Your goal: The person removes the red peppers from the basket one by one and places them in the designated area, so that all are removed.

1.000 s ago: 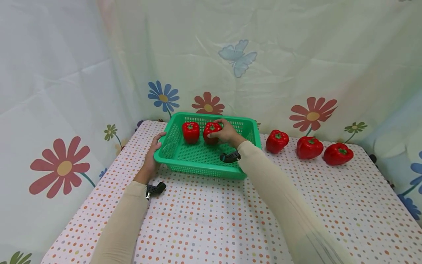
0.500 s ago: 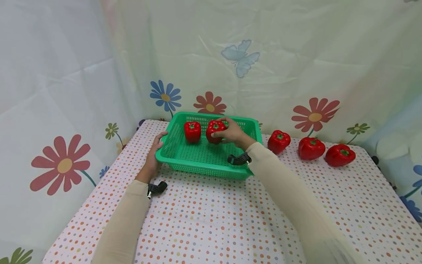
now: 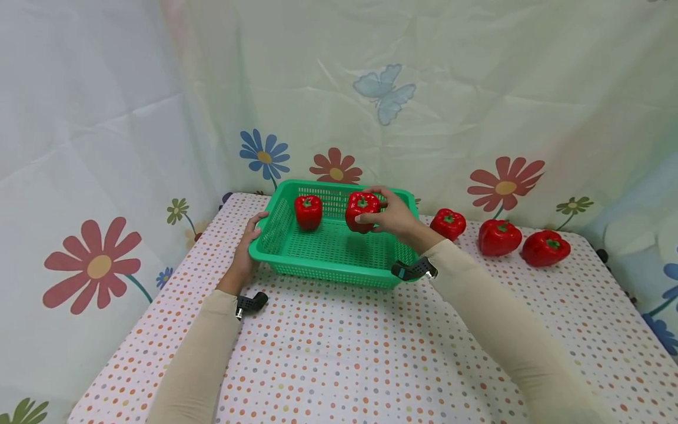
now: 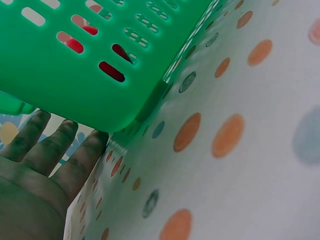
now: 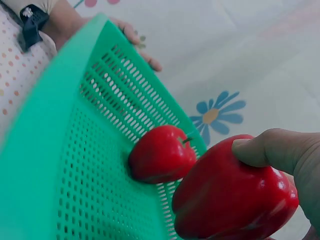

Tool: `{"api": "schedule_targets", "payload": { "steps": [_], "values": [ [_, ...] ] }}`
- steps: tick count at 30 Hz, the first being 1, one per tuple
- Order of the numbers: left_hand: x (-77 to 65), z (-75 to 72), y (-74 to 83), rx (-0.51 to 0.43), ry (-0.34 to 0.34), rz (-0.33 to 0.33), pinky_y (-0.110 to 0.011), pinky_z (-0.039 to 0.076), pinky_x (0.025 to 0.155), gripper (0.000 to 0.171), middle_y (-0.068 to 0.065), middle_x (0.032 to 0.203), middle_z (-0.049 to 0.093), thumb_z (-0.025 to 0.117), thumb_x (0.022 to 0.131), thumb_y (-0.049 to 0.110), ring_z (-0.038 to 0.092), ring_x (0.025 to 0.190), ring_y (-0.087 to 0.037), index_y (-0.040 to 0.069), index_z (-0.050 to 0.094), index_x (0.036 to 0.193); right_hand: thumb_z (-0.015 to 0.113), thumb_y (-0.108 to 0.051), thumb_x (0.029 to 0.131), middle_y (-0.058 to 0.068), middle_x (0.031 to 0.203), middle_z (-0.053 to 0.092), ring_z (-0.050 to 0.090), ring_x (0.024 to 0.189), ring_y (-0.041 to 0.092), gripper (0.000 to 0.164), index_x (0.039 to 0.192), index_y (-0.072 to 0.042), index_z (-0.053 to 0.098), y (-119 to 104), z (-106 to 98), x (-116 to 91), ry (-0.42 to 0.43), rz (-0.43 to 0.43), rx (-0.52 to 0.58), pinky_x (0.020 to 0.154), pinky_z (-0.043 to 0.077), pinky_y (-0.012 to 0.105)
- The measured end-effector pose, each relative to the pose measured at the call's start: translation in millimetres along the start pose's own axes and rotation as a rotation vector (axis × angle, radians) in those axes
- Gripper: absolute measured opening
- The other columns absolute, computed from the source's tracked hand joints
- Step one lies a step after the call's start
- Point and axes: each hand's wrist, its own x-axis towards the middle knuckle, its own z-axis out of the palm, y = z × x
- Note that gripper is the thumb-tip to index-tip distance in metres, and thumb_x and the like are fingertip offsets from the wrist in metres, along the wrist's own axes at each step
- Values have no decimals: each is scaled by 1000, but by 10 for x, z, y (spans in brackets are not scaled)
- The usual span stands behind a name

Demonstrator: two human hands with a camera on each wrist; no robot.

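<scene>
My right hand [image 3: 394, 215] grips a red bell pepper [image 3: 362, 207] above the right half of a green plastic basket [image 3: 328, 274]. In the right wrist view, the thumb [image 5: 265, 149] presses on the held pepper's side; the other fingers are mostly hidden. Another red bell pepper [image 3: 308, 213] stands inside the basket toward its back left, stem up. At the basket's left side, my left hand [image 3: 246, 253] rests against the rim. Its fingers [image 4: 82, 162] look nearly straight in the left wrist view, tips right at the green wall.
On the dotted tablecloth [image 3: 318, 353], right of the basket, lie three more red bell peppers, among them a near one [image 3: 449, 224], a middle one [image 3: 499, 238] and a far-right one [image 3: 545, 248]. A flower-printed curtain [image 3: 445, 106] hangs behind the table and along both sides.
My right hand has lifted the bell pepper from the basket's middle and carried it rightward. The left hand stays at the basket's left rim.
</scene>
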Motion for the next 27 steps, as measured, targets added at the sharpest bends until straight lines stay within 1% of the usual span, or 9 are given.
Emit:
{"api": "schedule_targets", "payload": {
  "steps": [8, 14, 18, 21, 27],
  "values": [
    [-16, 7, 23, 2, 2, -5, -42, 34, 104, 50, -8, 156, 22, 26, 100, 34, 31, 138, -32, 30, 24, 150, 73, -15, 88, 21, 143, 31, 39, 131, 39, 75, 148, -18, 28, 7, -192, -304, -8, -12, 20, 96, 51, 50],
    [-20, 10, 31, 2, 6, -2, -45, 31, 107, 50, -6, 158, 20, 25, 100, 34, 29, 141, -32, 30, 24, 150, 75, -16, 86, 21, 141, 34, 39, 131, 38, 75, 147, -19, 31, 64, -316, -534, 38, -41, -8, 89, 55, 44],
    [-20, 13, 24, 0, 6, -6, -46, 31, 107, 50, -7, 158, 20, 25, 100, 34, 29, 141, -33, 30, 24, 150, 74, -17, 87, 20, 145, 34, 37, 132, 39, 77, 149, -18, 28, 141, -388, -682, 41, -47, -2, 90, 54, 43],
    [-18, 16, 21, -1, 5, -9, -43, 32, 107, 50, -7, 158, 20, 25, 100, 34, 29, 141, -32, 31, 24, 151, 73, -17, 88, 19, 149, 34, 36, 133, 39, 79, 150, -18, 25, 199, -450, -780, 51, -60, 10, 89, 54, 40],
    [-17, 22, 33, -5, 2, -7, -39, 34, 104, 50, -7, 158, 21, 25, 101, 33, 31, 139, -30, 30, 24, 150, 74, -19, 88, 17, 152, 30, 29, 138, 38, 81, 151, -21, 23, 302, -590, -965, 81, -68, 39, 83, 54, 30]
  ]
}}
